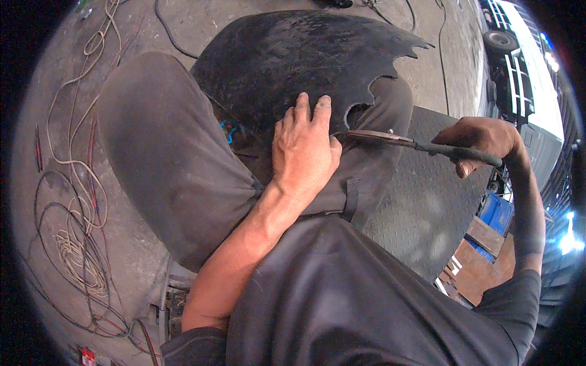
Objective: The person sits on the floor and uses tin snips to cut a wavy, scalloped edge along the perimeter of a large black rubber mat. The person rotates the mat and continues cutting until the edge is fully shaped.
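Note:
A black sheet point(293, 50), which looks like rubber, lies over my knees. Its right edge is scalloped with curved cut-outs. My left hand point(304, 142) holds the sheet near its lower edge, fingers on top; what lies under the palm is hidden. In my right hand point(478, 139) are the dark-gripped handles of large shears point(384, 136). Their metal blades point left to the sheet's edge beside my left thumb, below the last cut-out. The blade tips are partly hidden, and I cannot tell how far apart they are.
I sit on a diamond-plate metal surface point(412, 201). Coiled cords point(82, 265) and cables spread over the concrete floor point(137, 27) at left. A blue object point(496, 212) and brown boards point(480, 261) lie at right. A white truck point(533, 68) stands beyond.

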